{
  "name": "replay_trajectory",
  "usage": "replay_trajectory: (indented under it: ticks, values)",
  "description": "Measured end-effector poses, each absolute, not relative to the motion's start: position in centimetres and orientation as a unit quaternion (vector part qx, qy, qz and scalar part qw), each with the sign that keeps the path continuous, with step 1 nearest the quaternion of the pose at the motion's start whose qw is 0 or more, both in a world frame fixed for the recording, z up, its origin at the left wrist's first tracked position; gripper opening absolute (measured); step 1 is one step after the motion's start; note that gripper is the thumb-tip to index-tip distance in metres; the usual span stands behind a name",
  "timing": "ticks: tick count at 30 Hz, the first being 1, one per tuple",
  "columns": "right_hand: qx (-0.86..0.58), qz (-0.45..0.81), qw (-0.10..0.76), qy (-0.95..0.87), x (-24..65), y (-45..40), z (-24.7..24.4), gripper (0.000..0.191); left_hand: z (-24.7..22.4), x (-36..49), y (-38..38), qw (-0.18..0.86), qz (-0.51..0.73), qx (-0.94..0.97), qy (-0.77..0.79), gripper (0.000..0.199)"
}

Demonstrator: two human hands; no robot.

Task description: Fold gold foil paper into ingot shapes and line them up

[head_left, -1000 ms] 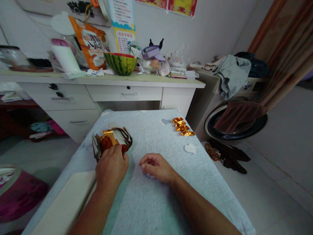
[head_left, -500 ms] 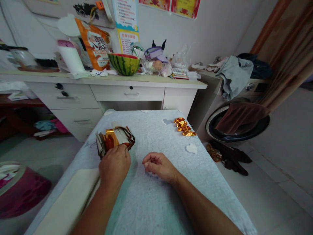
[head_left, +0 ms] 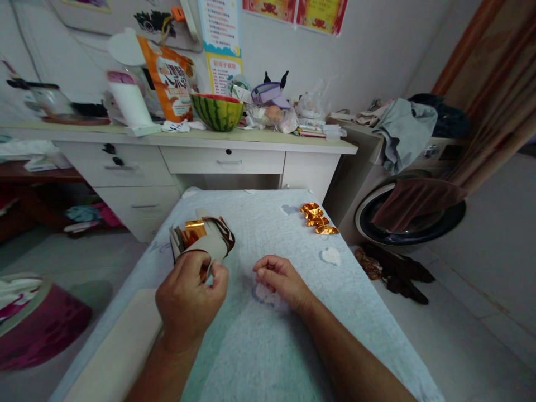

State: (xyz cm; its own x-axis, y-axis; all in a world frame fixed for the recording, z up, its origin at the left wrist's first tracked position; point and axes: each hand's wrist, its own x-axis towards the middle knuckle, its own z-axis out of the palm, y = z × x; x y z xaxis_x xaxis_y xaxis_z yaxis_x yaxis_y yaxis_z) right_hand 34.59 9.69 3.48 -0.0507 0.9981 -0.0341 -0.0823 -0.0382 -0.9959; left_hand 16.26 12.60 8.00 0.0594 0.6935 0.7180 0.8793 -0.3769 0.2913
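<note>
On the left of the table lies a loose stack of gold-and-brown foil wrappers (head_left: 195, 226) with pale undersides. My left hand (head_left: 190, 298) is closed at its near edge, pinching one wrapper (head_left: 209, 244) that curls up with its pale side showing. The pinched edge is partly hidden by the fingers. My right hand (head_left: 285, 282) rests over the middle of the table, fingers loosely curled, with a small gap at the thumb and nothing visible in it. At the far right of the table, several gold foil-wrapped pieces (head_left: 320, 219) lie in a row.
A pale flat board or box (head_left: 121, 340) lies along the table's left edge. A grey-blue cloth (head_left: 268, 218) covers the table. Behind stands a white desk (head_left: 234, 162) bearing a cut watermelon (head_left: 220, 114). A washing machine (head_left: 360, 167) stands right; a magenta bin (head_left: 54, 329) stands left.
My left hand has drawn back toward me, curling one wrapper up from the stack. My right hand has hardly changed. The whole view has shifted slightly.
</note>
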Motion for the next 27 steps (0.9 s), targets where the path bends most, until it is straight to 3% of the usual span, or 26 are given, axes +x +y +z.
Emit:
replay_trajectory:
  ticks: [4, 8, 14, 18, 22, 27]
  values:
    - [-0.466, 0.495, 0.569, -0.463, 35.2, 10.0, 3.0, 0.029, 7.3, 16.8, 11.5, 0.005, -0.471, -0.748, -0.468, 0.011]
    - [-0.408, 0.566, 0.593, -0.401, 35.6, 10.2, 2.5, 0.027, 6.3, 17.8, 10.7, -0.207, -0.492, -0.728, -0.430, 0.009]
    - [-0.398, 0.576, 0.625, -0.345, 35.9, 10.1, 2.9, 0.031, 6.0, 19.5, 11.1, -0.398, -0.490, -0.659, -0.409, 0.059]
    - [-0.419, 0.568, 0.613, -0.354, 36.1, 10.1, 3.4, 0.045, 5.4, 19.7, 11.9, -0.427, -0.454, -0.656, -0.425, 0.071]
    - [-0.444, 0.536, 0.608, -0.383, 36.1, 10.1, 3.0, 0.054, 4.3, 19.5, 12.7, -0.353, -0.409, -0.710, -0.452, 0.057]
    - [-0.552, 0.449, 0.554, -0.433, 36.4, 10.2, 2.1, 0.058, 3.4, 19.5, 13.2, -0.328, -0.376, -0.731, -0.465, 0.058]
